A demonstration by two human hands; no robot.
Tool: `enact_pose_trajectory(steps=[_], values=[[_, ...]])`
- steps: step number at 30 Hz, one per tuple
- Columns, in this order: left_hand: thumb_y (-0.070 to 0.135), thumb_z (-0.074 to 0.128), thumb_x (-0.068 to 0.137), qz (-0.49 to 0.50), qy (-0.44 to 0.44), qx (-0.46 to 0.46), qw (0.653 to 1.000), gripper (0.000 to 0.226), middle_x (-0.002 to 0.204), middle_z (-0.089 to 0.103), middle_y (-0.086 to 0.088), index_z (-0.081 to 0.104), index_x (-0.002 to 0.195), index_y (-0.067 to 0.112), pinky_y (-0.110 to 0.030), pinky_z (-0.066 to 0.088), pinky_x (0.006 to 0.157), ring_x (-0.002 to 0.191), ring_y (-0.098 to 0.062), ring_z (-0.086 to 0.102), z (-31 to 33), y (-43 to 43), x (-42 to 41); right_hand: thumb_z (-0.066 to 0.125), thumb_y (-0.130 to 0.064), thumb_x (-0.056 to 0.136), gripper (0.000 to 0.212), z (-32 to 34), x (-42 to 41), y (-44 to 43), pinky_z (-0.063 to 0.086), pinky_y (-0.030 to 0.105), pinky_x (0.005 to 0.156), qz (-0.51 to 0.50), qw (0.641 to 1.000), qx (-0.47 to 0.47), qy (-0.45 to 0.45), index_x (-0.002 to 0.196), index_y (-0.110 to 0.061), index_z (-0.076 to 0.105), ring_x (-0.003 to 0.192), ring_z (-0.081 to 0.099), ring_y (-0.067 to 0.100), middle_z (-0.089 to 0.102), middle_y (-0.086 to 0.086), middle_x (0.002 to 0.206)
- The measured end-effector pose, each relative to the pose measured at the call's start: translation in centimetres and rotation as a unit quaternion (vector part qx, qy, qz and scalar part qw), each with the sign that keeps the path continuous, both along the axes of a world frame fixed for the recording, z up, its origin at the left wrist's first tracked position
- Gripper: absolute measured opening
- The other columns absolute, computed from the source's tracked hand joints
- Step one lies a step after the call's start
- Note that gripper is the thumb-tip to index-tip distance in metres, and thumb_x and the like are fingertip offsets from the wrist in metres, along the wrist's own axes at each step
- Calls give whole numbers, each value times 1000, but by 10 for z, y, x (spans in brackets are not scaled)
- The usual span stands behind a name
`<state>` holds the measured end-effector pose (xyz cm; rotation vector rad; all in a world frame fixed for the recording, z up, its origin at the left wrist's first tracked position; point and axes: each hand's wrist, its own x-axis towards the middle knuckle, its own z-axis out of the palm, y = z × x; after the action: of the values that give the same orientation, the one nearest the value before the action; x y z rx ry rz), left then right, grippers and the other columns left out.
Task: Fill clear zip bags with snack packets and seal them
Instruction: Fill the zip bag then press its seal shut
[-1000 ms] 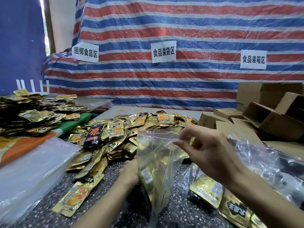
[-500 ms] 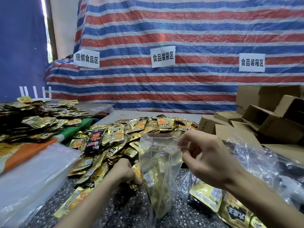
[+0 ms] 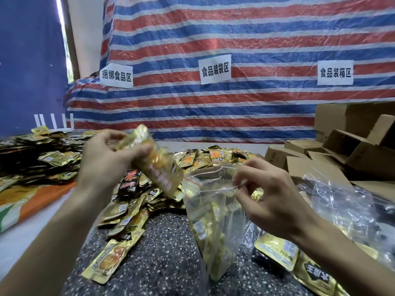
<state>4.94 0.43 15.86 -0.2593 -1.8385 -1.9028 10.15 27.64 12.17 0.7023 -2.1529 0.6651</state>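
Packets [image 3: 158, 167] of gold foil, a small stack of them, sit in the left hand [image 3: 102, 165]. Its fingers and thumb curl round the stack's upper end. The stack is blurred and tilted, with its lower end pointing down toward the mouth of the bag [image 3: 213, 221].

The bag is clear film and hangs from the right hand [image 3: 275, 201], which pinches the right side of the rim between thumb and fingertips [image 3: 240, 178]. It is already partly full of gold packets. Its bottom reaches down to the speckled table [image 3: 166, 253], though whether it rests there cannot be told. The loose pile [image 3: 192, 159] lies just behind and to the left of it.

The packets look light, flat and slick. A stack of them would likely fan out or slide apart under a loose grip, so it is best squeezed across the flat faces. It should go in end first.

The bag looks thin and limp, with no shape of its own. With only one side pinched, the near lip sags and could catch the stack's leading edge. The red-lined zip strip [image 3: 192, 178] is probably its stiffest part and the sensible place to hold it. That is also where to press, working from one end to the other, when sealing. The contents seem light enough for the rim to carry.
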Motion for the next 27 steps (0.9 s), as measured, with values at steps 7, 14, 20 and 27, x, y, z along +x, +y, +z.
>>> enact_pose_trajectory(steps=[7, 14, 20, 27], values=[[15, 81, 77, -46, 113, 11, 992, 38, 103, 72, -14, 59, 107, 12, -34, 61, 72, 85, -25, 75, 35, 42, 24, 60, -13, 78, 8, 0, 2, -4, 54, 36, 59, 1, 1000, -11, -3, 74, -11, 66, 69, 61, 9, 60, 0, 92], [17, 86, 74, -63, 74, -148, 984, 38, 104, 68, -4, 61, 102, 17, -37, 62, 76, 93, -19, 69, 14, 78, 17, 67, -9, 82, 7, 2, 5, -2, 54, 32, 61, -7, 1000, -9, -3, 77, -13, 68, 70, 62, 7, 58, 1, 99], [17, 88, 73, -73, 38, -240, 967, 36, 92, 71, 3, 59, 94, 23, -21, 54, 62, 80, -10, 70, -12, 92, 9, 71, -3, 85, 8, 1, 4, 2, 57, 34, 64, -34, 999, -20, 18, 88, -9, 73, 73, 64, 11, 58, 5, 95], [47, 61, 93, -122, -2, -259, 958, 27, 88, 76, -1, 62, 97, 20, -28, 55, 63, 76, -10, 72, -20, 101, 17, 71, -6, 88, 10, -1, 4, 4, 50, 4, 69, -44, 995, -74, 41, 96, -9, 76, 77, 63, -3, 59, 4, 92]])
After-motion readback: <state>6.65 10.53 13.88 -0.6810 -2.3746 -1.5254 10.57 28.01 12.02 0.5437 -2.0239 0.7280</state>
